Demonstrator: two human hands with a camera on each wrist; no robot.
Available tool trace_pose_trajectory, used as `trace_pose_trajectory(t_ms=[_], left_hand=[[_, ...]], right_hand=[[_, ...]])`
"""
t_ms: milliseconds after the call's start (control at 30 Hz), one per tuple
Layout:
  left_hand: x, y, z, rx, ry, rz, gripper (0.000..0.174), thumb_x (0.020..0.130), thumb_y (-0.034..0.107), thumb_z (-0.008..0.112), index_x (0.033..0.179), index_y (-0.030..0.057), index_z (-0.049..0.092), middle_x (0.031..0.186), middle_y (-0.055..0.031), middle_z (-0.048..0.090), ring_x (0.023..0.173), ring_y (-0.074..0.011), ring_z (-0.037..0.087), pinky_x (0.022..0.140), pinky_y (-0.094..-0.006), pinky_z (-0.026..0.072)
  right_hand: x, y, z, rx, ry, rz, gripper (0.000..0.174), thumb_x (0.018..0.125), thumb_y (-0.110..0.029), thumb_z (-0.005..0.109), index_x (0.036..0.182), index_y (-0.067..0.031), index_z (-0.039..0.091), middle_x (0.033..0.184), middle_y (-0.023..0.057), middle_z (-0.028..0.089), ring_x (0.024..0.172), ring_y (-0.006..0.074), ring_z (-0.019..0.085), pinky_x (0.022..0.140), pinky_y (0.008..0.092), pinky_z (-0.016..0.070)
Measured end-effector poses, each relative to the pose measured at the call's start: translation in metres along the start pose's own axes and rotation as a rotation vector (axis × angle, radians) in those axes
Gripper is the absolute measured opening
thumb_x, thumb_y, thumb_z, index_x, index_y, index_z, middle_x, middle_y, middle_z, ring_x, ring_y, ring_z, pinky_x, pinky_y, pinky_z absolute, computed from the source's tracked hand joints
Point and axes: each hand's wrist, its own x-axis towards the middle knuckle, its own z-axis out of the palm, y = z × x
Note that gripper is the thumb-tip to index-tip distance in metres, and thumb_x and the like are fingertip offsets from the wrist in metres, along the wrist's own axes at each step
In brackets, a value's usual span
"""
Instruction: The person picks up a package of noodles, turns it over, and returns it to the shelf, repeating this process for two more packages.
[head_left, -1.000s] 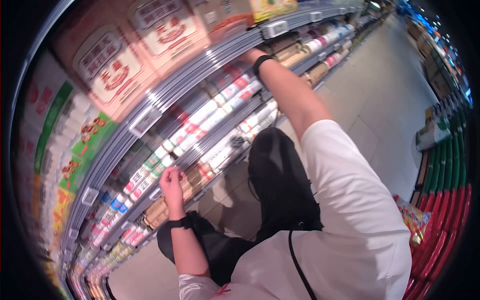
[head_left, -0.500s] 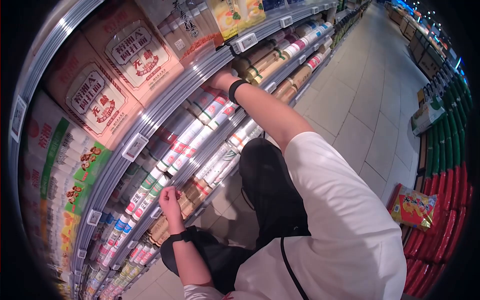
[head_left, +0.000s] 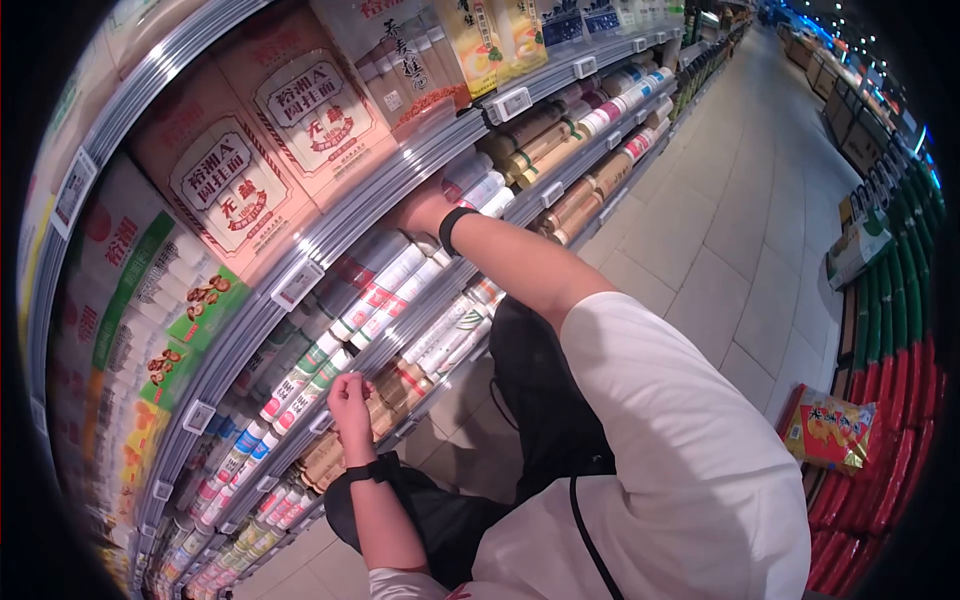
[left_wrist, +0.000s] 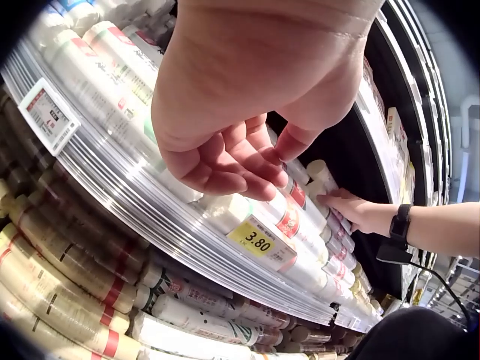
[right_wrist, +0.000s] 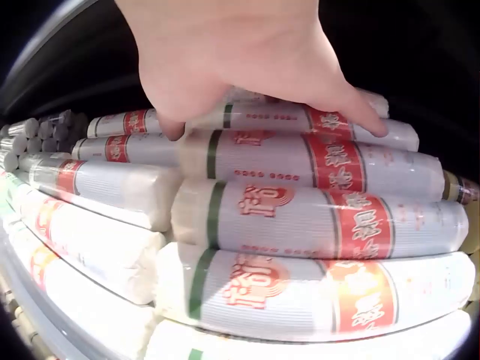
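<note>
Under the shelf edge my right hand (head_left: pixel 422 212) reaches in among paper-wrapped rolls of dried noodles. From the right wrist view, the same hand (right_wrist: pixel 240 56) spreads over the rear of a row, thumb and fingertips at a white noodle roll (right_wrist: pixel 337 161) with a red label and green band. Its outer fingers are hidden. My left hand (head_left: pixel 350 400) hangs in front of the lower shelves with loosely curled fingers and nothing in them. In the left wrist view, this hand (left_wrist: pixel 255 97) is above a yellow 3.80 price tag (left_wrist: pixel 255 238) and more noodle rolls (left_wrist: pixel 97 75).
Pink noodle boxes (head_left: pixel 235 195) stand on the shelf above, behind a metal shelf edge (head_left: pixel 340 225). Brown-wrapped rolls (head_left: pixel 400 395) fill a lower shelf near my knees. Across the tiled aisle (head_left: pixel 690 230) are red and green packs (head_left: pixel 900 400) and a gold-red bag (head_left: pixel 830 430).
My right hand has come back along the shelf toward me, from beside the brown rolls to the white ones with red labels. The left hand stays about where it was, fingers loosely curled.
</note>
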Motion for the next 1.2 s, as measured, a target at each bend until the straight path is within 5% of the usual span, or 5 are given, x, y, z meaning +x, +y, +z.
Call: trace_pose_trajectory(t_ms=[400,667,867,1000,1200], left_hand=[[0.000,-0.004,-0.008,0.003,-0.008,-0.013,0.014,0.096,0.013,0.059,0.091,0.0016,0.065,0.076,-0.0052,0.065,0.066,-0.0106,0.060,0.062,-0.0231,0.0457],[-0.003,-0.007,-0.006,-0.003,-0.017,-0.042,0.013,0.095,0.011,0.059,0.090,0.0019,0.065,0.077,-0.0052,0.066,0.066,-0.0106,0.060,0.062,-0.0224,0.0458],[-0.004,-0.008,-0.010,0.030,-0.023,-0.033,0.014,0.095,0.011,0.058,0.088,0.0022,0.065,0.076,-0.0044,0.065,0.067,-0.0102,0.060,0.062,-0.0225,0.0458],[-0.005,-0.006,-0.008,0.025,-0.033,-0.039,0.013,0.095,0.011,0.059,0.089,0.0019,0.065,0.076,-0.0044,0.065,0.067,-0.0098,0.060,0.062,-0.0224,0.0458],[-0.004,-0.006,-0.009,0.015,-0.029,-0.053,0.012,0.095,0.011,0.060,0.090,0.0019,0.066,0.077,-0.0045,0.066,0.068,-0.0098,0.061,0.063,-0.0228,0.0475]], right_hand=[[-0.001,0.009,0.034,-0.091,-0.143,0.013,0.102,0.072,-0.074,0.058,0.156,-0.0251,0.026,0.162,0.0102,0.021,0.149,0.0372,0.014,0.112,0.0694,0.0138],[0.000,-0.009,0.013,-0.071,-0.148,0.066,0.079,0.077,-0.046,0.066,0.149,-0.0232,0.042,0.156,0.0118,0.034,0.145,0.0363,0.026,0.109,0.0690,0.0205],[0.005,-0.002,0.030,-0.065,-0.222,0.040,0.082,0.077,-0.049,0.066,0.150,-0.0229,0.039,0.156,0.0108,0.034,0.145,0.0348,0.026,0.107,0.0699,0.0211],[-0.004,0.004,0.007,-0.103,-0.283,-0.015,0.057,0.082,-0.051,0.060,0.134,-0.0267,0.058,0.139,0.0061,0.055,0.130,0.0363,0.047,0.100,0.0636,0.0351],[-0.008,0.031,0.036,-0.046,-0.026,-0.266,0.055,0.086,-0.055,0.054,0.130,-0.0238,0.061,0.134,0.0106,0.059,0.122,0.0382,0.053,0.100,0.0578,0.0397]])
